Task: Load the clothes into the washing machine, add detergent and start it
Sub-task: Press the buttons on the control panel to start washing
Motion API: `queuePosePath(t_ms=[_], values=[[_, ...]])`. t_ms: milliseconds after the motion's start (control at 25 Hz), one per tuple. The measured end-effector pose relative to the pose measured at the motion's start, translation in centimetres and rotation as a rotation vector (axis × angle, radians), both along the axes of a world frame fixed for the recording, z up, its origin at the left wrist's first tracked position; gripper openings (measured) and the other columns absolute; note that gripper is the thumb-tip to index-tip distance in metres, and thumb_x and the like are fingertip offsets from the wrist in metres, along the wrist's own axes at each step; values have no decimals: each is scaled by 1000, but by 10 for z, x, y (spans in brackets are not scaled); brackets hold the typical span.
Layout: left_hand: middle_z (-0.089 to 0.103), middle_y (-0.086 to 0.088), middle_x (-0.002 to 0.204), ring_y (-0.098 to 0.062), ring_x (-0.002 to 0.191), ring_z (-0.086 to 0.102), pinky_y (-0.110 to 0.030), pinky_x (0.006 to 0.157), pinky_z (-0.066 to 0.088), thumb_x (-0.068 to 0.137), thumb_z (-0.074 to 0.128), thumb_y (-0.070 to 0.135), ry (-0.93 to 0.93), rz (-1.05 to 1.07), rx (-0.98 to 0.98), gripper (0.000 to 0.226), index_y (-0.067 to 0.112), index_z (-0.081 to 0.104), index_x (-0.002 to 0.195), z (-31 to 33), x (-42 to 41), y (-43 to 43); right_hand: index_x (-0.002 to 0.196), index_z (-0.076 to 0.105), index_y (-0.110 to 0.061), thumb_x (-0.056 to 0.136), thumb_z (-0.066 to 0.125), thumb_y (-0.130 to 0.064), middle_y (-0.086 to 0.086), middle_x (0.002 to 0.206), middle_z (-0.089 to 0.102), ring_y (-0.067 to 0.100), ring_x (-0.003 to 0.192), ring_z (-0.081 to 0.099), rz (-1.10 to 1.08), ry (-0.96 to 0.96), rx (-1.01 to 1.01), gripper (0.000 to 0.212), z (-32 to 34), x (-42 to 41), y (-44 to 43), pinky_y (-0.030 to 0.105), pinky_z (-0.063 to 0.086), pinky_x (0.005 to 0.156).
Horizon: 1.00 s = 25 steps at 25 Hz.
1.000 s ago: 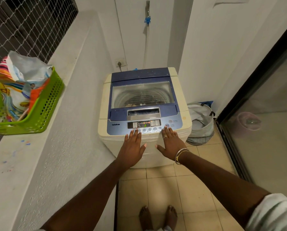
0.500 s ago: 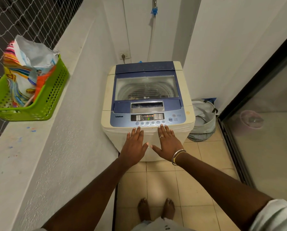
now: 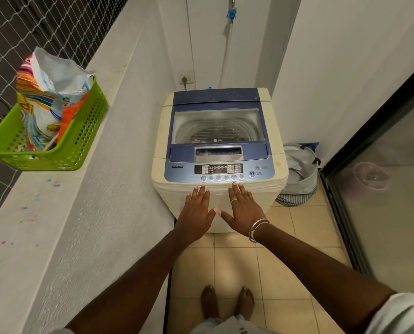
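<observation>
Tiled floor (image 3: 285, 261) | cream-and-blue top-loading washing machine (image 3: 160, 141) stood against white wall (image 3: 297, 56), lid down | left hand (image 3: 196, 209), right hand (image 3: 243, 209) lay flat, empty, fingers straight, at its front edge | advised: one firm fingertip on round start/pause button (image 3: 252, 173).

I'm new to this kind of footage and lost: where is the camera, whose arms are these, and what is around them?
The one camera sits on a person's head, looking forward and down, so the arms reaching in from below are their own. The left hand and right hand are flat and open by the front edge of the washing machine, holding nothing. Its lid is closed; small lights show on the control panel. On the ledge to the left stands a green basket with a colourful bag in it. A laundry bag sits on the floor to the right.
</observation>
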<state>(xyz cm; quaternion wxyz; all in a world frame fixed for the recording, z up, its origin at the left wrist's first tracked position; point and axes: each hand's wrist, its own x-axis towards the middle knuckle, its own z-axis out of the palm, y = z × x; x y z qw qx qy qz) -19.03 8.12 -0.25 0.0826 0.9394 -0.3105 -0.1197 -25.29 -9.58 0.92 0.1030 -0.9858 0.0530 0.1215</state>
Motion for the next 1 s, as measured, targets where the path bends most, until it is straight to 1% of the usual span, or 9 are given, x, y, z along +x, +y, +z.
queuePosePath(t_ms=[240, 400, 680, 1000], values=[[12, -11, 166, -32, 154, 9, -46, 123, 4, 103, 29, 52, 2, 9, 4, 69, 11, 19, 158, -2, -2, 1, 156, 1, -10, 93, 17, -73, 11, 164, -5, 28, 151, -6, 1, 22, -5, 91, 2, -1, -1, 44, 4, 123], [11, -11, 167, -31, 154, 9, -47, 123, 6, 104, 30, 51, 5, 7, 6, 69, 11, 19, 158, -2, -2, 1, 156, 2, -10, 93, 17, -72, 10, 164, -4, 28, 151, -7, 7, 29, -8, 90, 1, -2, 0, 44, 4, 123], [8, -9, 167, -29, 154, 6, -45, 123, 4, 104, 28, 53, 17, 21, 22, 69, 13, 16, 158, -2, -2, 1, 156, 3, -9, 95, 19, -69, 12, 164, -3, 28, 151, -6, 21, 34, -12, 87, -2, -3, -1, 45, 5, 123], [9, -9, 167, -29, 154, 6, -45, 123, 4, 104, 29, 51, 25, 24, 3, 68, 12, 16, 158, -1, 0, 3, 156, 5, -9, 95, 21, -68, 11, 164, -2, 28, 151, -5, 22, 39, 1, 86, -3, -2, 4, 45, 6, 123]])
